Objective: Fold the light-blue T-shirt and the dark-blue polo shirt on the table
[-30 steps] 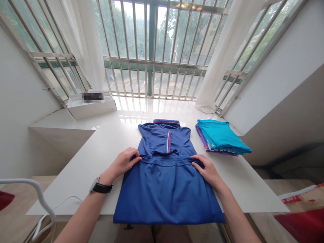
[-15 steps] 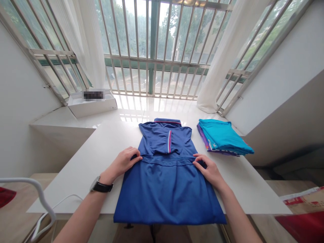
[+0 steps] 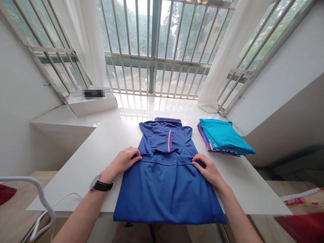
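A blue polo shirt (image 3: 169, 192) lies partly folded on the white table, its striped collar away from me and a sleeve with a white-and-red striped cuff on top. Its hem is turned up across the middle, and the folded lower edge hangs slightly over the table's near side. My left hand (image 3: 128, 158), with a black-strapped watch on the wrist, pinches the left end of that hem. At the right end, my right hand (image 3: 206, 167) pinches the same hem between thumb and fingers.
To the right sits a stack of folded clothes (image 3: 225, 136), turquoise on top with purple below. An open white box (image 3: 93, 106) rests on the window sill at the back left. A white curved tube (image 3: 37, 189) stands at the near left, beside a thin cable on the table (image 3: 83, 162).
My right hand has shifted very slightly left along the hem. Otherwise the shirt and both hands hold nearly the same place.
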A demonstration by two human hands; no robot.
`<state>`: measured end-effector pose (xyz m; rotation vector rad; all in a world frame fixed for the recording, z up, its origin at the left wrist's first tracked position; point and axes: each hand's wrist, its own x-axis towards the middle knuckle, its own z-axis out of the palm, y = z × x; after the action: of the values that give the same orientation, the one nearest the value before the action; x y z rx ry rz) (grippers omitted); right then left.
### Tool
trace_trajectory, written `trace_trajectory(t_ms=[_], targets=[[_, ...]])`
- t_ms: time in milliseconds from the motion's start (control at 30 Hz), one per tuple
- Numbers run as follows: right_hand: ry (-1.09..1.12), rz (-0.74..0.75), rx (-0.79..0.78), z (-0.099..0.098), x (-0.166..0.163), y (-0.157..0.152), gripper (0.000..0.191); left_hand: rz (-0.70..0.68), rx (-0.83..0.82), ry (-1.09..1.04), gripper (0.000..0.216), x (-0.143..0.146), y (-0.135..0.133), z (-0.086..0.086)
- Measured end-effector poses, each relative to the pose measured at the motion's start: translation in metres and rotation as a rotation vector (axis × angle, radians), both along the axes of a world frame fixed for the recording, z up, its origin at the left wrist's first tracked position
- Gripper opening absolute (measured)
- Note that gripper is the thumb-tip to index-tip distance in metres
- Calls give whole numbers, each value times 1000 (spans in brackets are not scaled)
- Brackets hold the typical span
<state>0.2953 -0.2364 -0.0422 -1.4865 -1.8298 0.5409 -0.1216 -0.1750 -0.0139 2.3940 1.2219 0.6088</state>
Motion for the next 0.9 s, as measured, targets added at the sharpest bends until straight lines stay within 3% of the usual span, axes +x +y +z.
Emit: trace_trajectory(t_ms=[167, 500, 700, 900], targets=[[-19, -60, -51, -4, 0, 2, 28, 7, 0, 4, 24, 0, 0, 0], [-29, -19, -44, 1, -1, 3, 22, 8, -4, 1, 25, -3, 2, -9], [81, -26, -69, 4, -2, 2, 27, -1, -10, -44, 25, -4, 4, -11], [223, 13, -195, 13, 5, 8, 39, 7, -33, -98, 26, -5, 7, -15]])
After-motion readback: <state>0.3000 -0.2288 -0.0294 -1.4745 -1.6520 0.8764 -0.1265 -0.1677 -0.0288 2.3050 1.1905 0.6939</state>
